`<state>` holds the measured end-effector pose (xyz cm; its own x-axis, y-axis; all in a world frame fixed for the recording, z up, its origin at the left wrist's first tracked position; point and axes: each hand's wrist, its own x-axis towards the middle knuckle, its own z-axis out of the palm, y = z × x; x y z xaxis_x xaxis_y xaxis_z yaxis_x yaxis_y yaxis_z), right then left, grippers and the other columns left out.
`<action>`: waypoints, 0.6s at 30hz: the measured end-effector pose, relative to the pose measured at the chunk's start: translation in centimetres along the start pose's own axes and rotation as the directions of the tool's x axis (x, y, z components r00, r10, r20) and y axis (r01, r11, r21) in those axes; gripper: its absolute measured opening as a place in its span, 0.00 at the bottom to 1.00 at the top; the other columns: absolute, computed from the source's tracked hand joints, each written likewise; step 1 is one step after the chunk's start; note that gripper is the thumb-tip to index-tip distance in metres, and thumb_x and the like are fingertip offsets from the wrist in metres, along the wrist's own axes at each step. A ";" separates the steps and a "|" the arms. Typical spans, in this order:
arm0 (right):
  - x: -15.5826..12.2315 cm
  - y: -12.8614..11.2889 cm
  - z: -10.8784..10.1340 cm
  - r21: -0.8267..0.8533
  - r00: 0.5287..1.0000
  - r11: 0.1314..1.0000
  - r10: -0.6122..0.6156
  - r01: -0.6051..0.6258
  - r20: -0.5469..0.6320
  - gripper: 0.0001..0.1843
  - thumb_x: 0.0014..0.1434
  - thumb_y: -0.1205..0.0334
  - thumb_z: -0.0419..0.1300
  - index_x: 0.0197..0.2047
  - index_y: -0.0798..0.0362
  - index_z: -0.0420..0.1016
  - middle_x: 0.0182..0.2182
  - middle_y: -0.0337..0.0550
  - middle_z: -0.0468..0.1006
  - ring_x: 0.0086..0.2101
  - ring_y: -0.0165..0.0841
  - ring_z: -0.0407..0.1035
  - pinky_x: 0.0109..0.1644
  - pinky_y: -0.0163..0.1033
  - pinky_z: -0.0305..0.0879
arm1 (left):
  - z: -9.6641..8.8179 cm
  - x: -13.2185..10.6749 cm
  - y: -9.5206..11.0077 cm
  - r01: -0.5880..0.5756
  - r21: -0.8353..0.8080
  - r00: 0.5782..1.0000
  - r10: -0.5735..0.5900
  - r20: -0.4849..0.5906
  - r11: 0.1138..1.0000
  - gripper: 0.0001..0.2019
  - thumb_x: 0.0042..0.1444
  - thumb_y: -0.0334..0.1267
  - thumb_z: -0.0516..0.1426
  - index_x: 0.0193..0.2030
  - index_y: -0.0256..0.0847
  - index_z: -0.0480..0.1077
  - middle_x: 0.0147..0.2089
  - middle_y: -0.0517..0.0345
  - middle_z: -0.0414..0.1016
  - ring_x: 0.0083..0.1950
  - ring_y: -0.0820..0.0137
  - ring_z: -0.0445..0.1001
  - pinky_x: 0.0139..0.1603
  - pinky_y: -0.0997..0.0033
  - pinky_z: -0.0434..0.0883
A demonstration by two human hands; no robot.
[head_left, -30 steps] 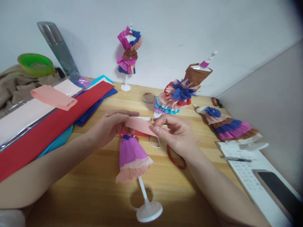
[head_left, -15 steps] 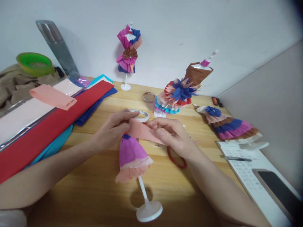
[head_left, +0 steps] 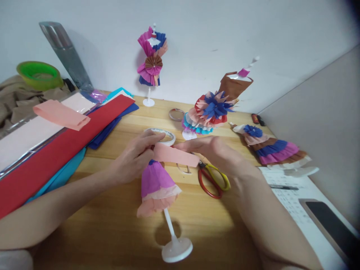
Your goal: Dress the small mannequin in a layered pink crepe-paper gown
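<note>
A short pink crepe paper strip [head_left: 177, 155] stretches rightward from my left hand [head_left: 137, 153], whose closed fingers pinch its left end. Its right end is free. Beneath that hand a small dress-form stand [head_left: 177, 250] tilts over the table, wearing a purple skirt [head_left: 156, 178] with white and pink ruffles; its upper part is hidden. My right hand [head_left: 218, 152] reaches in above the strip with fingers stretched out, their tips close to its top edge; whether they touch is unclear. Scissors [head_left: 212, 182] with red and yellow handles lie below my right hand. Behind my left hand is a white tape roll [head_left: 168, 139].
Red crepe paper [head_left: 70, 142] and other folded sheets lie at left, a pink piece [head_left: 62, 115] on top. Decorated dress forms [head_left: 153, 62] stand at the back, another [head_left: 215, 107] leaning. A paper dress [head_left: 275, 150], pen [head_left: 284, 187] and phone [head_left: 329, 221] are at right.
My right hand has let go of the strip's right end and shifted right and up, its fingers straightening. The scissors show more fully. My left hand keeps its hold.
</note>
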<state>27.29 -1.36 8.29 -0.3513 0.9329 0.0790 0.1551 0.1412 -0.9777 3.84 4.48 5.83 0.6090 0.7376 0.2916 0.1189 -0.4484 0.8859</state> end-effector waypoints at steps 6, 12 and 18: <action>0.6 -0.4 3.9 -0.431 0.965 0.893 0.010 -0.127 -0.262 0.12 0.56 0.54 0.62 0.28 0.53 0.76 0.25 0.41 0.78 0.26 0.32 0.70 0.30 0.37 0.65 | 0.9 -0.4 0.2 -0.094 -0.050 0.995 0.096 0.036 0.994 0.18 0.60 0.32 0.52 0.54 0.48 0.72 0.52 0.52 0.73 0.54 0.64 0.69 0.59 0.60 0.64; 0.4 -0.4 4.9 -0.395 0.948 0.909 -0.001 -0.132 -0.318 0.12 0.55 0.61 0.59 0.22 0.53 0.67 0.19 0.36 0.69 0.21 0.26 0.61 0.25 0.33 0.57 | 1.1 -0.6 0.9 -0.040 -0.097 0.997 0.046 0.061 0.994 0.17 0.60 0.31 0.51 0.53 0.48 0.73 0.50 0.53 0.73 0.55 0.64 0.69 0.58 0.61 0.64; -0.3 -2.2 4.0 -0.192 0.984 0.978 0.045 -0.079 -0.175 0.13 0.55 0.60 0.60 0.22 0.52 0.63 0.19 0.34 0.64 0.21 0.25 0.58 0.23 0.32 0.57 | 0.6 -0.4 1.0 0.085 -0.149 0.994 -0.075 0.074 0.985 0.20 0.56 0.28 0.50 0.52 0.47 0.74 0.44 0.56 0.74 0.46 0.68 0.72 0.48 0.67 0.69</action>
<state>23.34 -3.34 9.62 -0.1773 0.9818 0.0677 0.3568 0.1282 -0.9253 4.13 3.44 6.38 0.6552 0.7294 0.1970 0.0524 -0.3040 0.9512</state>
